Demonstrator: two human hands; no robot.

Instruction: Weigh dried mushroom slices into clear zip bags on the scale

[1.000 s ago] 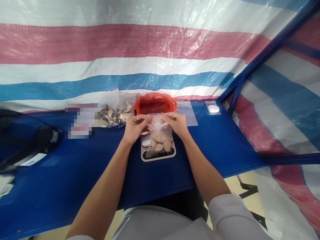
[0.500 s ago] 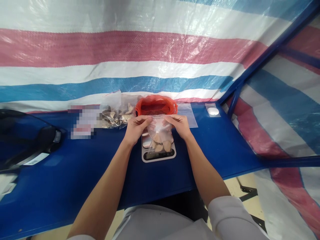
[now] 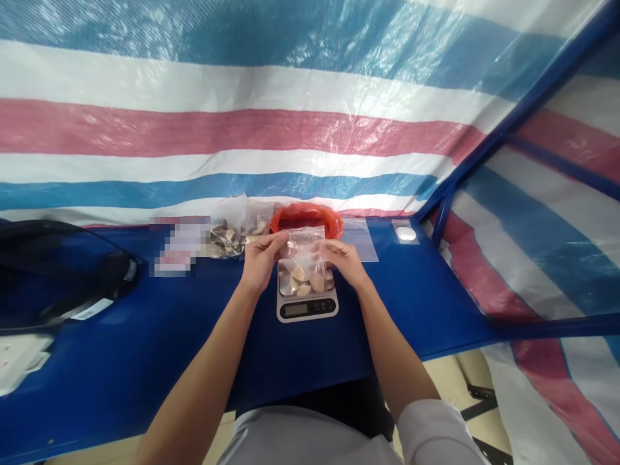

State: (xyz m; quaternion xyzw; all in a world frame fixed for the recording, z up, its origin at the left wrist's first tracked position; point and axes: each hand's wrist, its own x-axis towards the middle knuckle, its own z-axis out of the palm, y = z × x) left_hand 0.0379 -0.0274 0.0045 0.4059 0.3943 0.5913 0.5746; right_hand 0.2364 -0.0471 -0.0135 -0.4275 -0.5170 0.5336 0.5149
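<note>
A clear zip bag (image 3: 305,248) stands over a white kitchen scale (image 3: 307,310), with several beige, dried-looking pieces (image 3: 310,282) at its bottom. My left hand (image 3: 262,259) pinches the bag's upper left edge between thumb and fingers. At the right edge, the fingers of my right hand (image 3: 345,259) are bent against the plastic, partly behind it. The bag's lower part is over the scale's platform; whether it bears on it I cannot tell. Behind the bag is an open red plastic bag (image 3: 307,212), its contents hidden.
Clear bags of brownish pieces (image 3: 235,236) lie at the back, left of the red bag, beside a pixelated sheet (image 3: 181,248). A flat clear bag (image 3: 361,239) and a white oval object (image 3: 405,234) lie right. Black straps (image 3: 97,278) and a white power strip (image 3: 22,361) occupy the left.
The zip bag's lower end has moved back off the scale's display, which now shows. My right hand has shifted from the bag's top edge down to its right side. The view has tilted up.
</note>
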